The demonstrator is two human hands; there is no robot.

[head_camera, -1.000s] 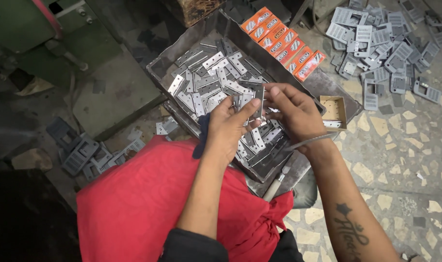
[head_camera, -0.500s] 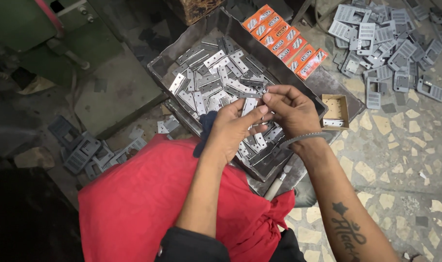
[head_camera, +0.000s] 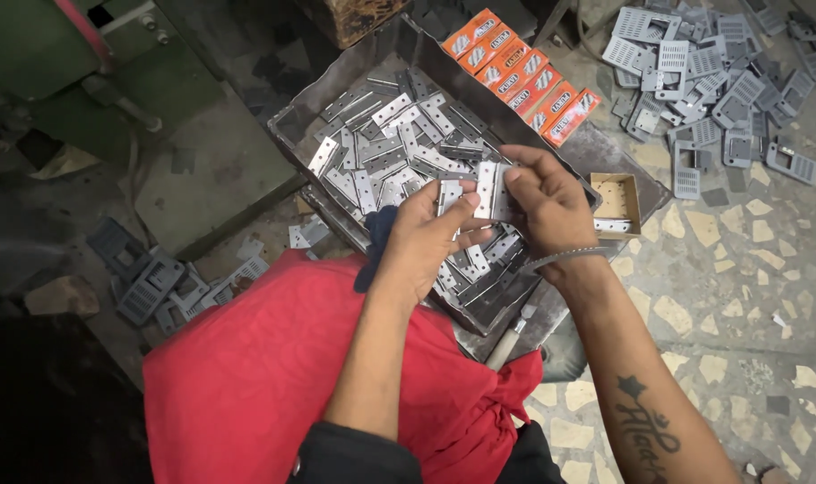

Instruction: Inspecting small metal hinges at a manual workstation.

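Observation:
Over a dark metal tray [head_camera: 287,121] heaped with several small silver hinges [head_camera: 390,152], both my hands meet. My left hand [head_camera: 426,237] pinches one hinge by its lower edge at its fingertips. My right hand [head_camera: 547,202] grips a small stack of hinges [head_camera: 490,190] held upright, thumb on top, touching the left hand's piece. A metal bangle [head_camera: 560,258] circles my right wrist. Red cloth [head_camera: 273,376] covers my lap beneath the tray.
Orange small boxes [head_camera: 520,76] lie in a row beyond the tray. An open cardboard box [head_camera: 616,199] sits right of my hand. Grey slotted metal plates [head_camera: 703,72] are piled at top right; more lie at left [head_camera: 157,282]. Green machine base [head_camera: 58,54] upper left.
My hands have drawn together and lifted slightly over the tray; the right hand now holds the hinge stack upright against the left hand's piece.

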